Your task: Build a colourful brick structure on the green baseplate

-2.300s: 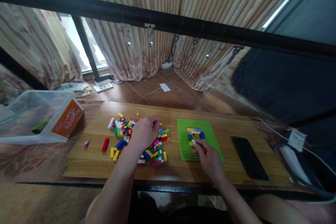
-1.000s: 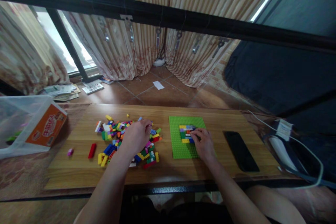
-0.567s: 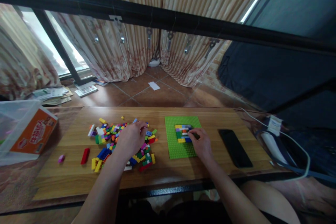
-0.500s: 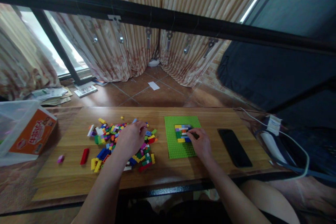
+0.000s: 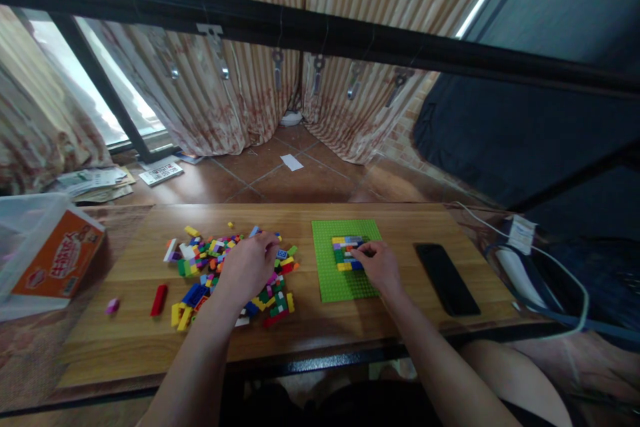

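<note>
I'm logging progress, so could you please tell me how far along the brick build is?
Done: a small multicoloured block of bricks sits on the green baseplate. In hand: the right hand touches that block; the left hand rests on the loose brick pile. Left: most baseplate studs are bare, and many bricks remain loose.

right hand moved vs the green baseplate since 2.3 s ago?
Yes. The right hand has gone from the green baseplate's near edge up to the brick patch at its far side.

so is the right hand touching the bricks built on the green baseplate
Touching. The head view shows the right hand with its fingertips pressed on the right edge of the brick patch on the green baseplate, no gap visible.
</note>
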{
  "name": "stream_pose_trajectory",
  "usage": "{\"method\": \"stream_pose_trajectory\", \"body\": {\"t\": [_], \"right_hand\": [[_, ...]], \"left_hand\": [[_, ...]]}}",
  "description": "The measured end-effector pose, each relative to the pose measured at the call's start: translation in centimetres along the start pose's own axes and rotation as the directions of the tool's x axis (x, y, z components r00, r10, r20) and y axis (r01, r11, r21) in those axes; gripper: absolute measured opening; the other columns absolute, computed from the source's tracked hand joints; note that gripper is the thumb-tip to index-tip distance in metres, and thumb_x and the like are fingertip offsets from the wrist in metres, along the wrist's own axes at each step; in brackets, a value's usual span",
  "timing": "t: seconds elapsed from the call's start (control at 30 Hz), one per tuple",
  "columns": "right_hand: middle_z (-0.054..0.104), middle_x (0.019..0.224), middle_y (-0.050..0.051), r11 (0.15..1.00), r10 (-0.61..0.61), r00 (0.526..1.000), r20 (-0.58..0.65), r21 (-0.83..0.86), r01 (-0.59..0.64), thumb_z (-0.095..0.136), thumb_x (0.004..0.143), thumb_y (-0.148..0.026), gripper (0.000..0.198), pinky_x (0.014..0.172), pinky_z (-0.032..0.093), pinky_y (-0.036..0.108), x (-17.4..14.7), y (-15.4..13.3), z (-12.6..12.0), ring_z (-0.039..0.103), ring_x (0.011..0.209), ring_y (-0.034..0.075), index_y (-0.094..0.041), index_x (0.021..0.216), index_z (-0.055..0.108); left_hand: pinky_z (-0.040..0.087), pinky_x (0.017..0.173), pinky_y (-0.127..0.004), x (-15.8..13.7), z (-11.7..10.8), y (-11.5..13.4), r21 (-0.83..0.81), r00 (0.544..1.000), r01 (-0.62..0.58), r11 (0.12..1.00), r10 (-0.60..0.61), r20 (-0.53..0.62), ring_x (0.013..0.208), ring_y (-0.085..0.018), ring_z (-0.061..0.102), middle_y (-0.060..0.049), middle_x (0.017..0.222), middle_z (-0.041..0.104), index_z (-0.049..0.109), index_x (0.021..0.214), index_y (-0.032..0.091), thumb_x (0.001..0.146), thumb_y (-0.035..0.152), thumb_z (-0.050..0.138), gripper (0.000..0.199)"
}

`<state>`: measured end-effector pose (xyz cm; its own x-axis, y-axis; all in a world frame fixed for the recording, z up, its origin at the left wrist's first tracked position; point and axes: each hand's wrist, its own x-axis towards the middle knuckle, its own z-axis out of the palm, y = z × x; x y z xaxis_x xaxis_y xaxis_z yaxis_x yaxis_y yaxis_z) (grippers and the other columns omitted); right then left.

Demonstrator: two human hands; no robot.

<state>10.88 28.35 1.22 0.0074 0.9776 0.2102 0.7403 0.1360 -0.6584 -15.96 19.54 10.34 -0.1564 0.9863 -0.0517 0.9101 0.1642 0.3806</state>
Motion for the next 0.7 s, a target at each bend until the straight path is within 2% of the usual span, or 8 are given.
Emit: {"method": "stream_pose_trajectory", "body": {"t": [0.4,0.6,0.7], "right_hand": [[0.063,0.067,0.005,0.999,0.034,0.997,0.070,0.006,-0.034,0.069,0.065,-0.041,0.023,0.065,0.041,0.033,0.7,0.3,0.2,0.057,0.068,0.020,-0.020,0.058,0.066],[0.062,0.065,0.003,0.991,0.042,0.997,0.065,0.121,-0.049,0.072,0.060,-0.043,0.024,0.065,0.042,0.033,0.7,0.1,0.0,0.057,0.066,0.019,-0.020,0.056,0.066],[0.065,0.064,0.004,0.974,0.055,0.996,0.066,0.216,-0.068,0.066,0.066,-0.049,0.031,0.063,0.045,0.032,0.8,0.5,-1.1,0.059,0.064,0.019,-0.018,0.063,0.069]], "left_hand": [[0.038,0.062,-0.026,-0.2,0.1,0.5,0.078,0.998,-0.055,0.995,0.053,0.029,0.075,-0.019,0.064,-0.004,0.084,0.071,0.065,0.087,0.022,0.092,0.028,0.038,0.028],[0.038,0.063,-0.026,-0.5,0.1,0.7,0.113,0.999,-0.042,0.993,0.038,0.034,0.078,-0.019,0.065,-0.004,0.083,0.071,0.065,0.090,0.023,0.092,0.029,0.038,0.027],[0.039,0.064,-0.026,-0.6,-0.4,0.6,0.082,0.998,-0.056,0.995,0.055,0.024,0.078,-0.018,0.065,-0.004,0.085,0.070,0.064,0.089,0.022,0.091,0.028,0.039,0.026]]}}
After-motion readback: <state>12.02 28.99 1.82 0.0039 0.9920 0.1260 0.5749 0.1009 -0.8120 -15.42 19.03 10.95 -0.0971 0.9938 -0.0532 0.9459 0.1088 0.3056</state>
